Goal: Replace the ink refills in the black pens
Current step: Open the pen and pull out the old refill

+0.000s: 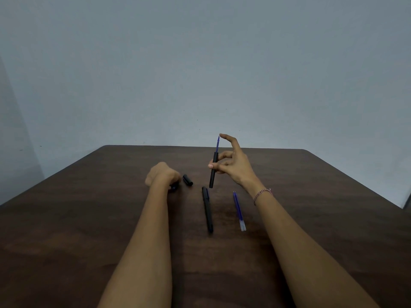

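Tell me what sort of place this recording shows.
Probably a plain indoor room used as a work spot: a dark wooden table before a bare blue-grey wall, with a black pen and blue refills laid out.

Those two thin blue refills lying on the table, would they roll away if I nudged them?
Probably yes: the blue refills look slim and round, and the table is smooth. They likely weigh very little, being so thin. They might flex slightly if lifted by one end.
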Motion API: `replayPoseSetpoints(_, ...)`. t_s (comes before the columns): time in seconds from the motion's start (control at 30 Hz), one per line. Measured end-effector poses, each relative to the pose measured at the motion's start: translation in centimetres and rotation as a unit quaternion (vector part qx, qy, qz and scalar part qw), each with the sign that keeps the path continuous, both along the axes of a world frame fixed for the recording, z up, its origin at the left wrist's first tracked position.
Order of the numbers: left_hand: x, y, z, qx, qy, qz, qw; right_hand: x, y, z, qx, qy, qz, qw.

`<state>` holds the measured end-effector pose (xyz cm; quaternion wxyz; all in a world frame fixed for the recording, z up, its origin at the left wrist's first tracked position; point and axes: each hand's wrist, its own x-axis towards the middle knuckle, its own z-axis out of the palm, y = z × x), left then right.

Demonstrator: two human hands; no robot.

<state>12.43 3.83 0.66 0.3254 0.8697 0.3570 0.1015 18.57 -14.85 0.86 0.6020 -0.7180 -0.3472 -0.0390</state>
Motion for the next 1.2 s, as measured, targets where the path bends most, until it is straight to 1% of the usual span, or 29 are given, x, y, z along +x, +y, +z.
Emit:
replayPoseSetpoints(0.1, 0.2, 0.2, -0.1, -0.010, -0.005, 0.000, 1.000, 0.1, 0.0, -0.1, 0.001, -0.007, 0.001, 1.000)
replayPoseSetpoints(0.17, 0.3, 0.3, -0.3, 0.003, -0.035, 0.027, 0.999, 0.1, 0.0, -0.1, 0.002, -0.010, 0.001, 1.000)
replayPoseSetpoints(0.23, 0.3, 0.3, -0.3, 0.024, -0.107, 0.065, 0.992, 0.1, 0.0, -0.1, 0.001, -0.011, 0.002, 1.000)
replayPoseSetpoints(0.27, 0.5, 0.4, -0.2, 0.008, -0.166, 0.073, 0.983, 0.2, 0.0, -0.2, 0.002, -0.012, 0.002, 1.000)
replayPoseSetpoints(0.3, 0.8, 0.4, 0.0, -0.032, -0.233, 0.067, 0.970, 0.2, 0.0, -0.1, 0.002, -0.012, 0.003, 1.000)
replayPoseSetpoints(0.37, 1.1, 0.3, 0.4, -0.133, -0.353, 0.031, 0.925, 0.1, 0.0, -0.1, 0.001, -0.010, 0.002, 1.000)
replayPoseSetpoints(0.4, 1.1, 0.1, 0.6, -0.174, -0.388, 0.008, 0.905, 0.1, 0.0, -0.1, 0.001, -0.010, 0.001, 1.000)
replayPoseSetpoints(0.47, 1.0, -0.5, 0.8, -0.234, -0.420, -0.038, 0.876, 0.2, 0.0, -0.2, -0.003, -0.010, -0.002, 1.000)
replayPoseSetpoints(0.5, 1.0, -0.7, 0.8, -0.250, -0.421, -0.059, 0.870, 0.2, 0.0, -0.2, -0.007, -0.011, -0.005, 1.000)
replayPoseSetpoints(0.63, 1.0, -1.7, 0.5, -0.278, -0.390, -0.126, 0.869, 0.3, 0.2, -0.3, -0.026, -0.019, -0.010, 0.999)
replayPoseSetpoints(0.73, 1.2, -2.4, 0.4, -0.309, -0.377, -0.162, 0.858, 0.4, 0.2, -0.4, -0.039, -0.019, -0.015, 0.999)
replayPoseSetpoints(0.9, 1.2, -3.1, 0.6, -0.335, -0.365, -0.224, 0.840, 0.5, 0.2, -0.4, -0.065, -0.018, -0.018, 0.998)
replayPoseSetpoints(1.2, 1.3, -3.7, 0.6, -0.385, -0.347, -0.231, 0.823, 0.4, 0.3, -0.3, -0.071, -0.021, -0.012, 0.997)
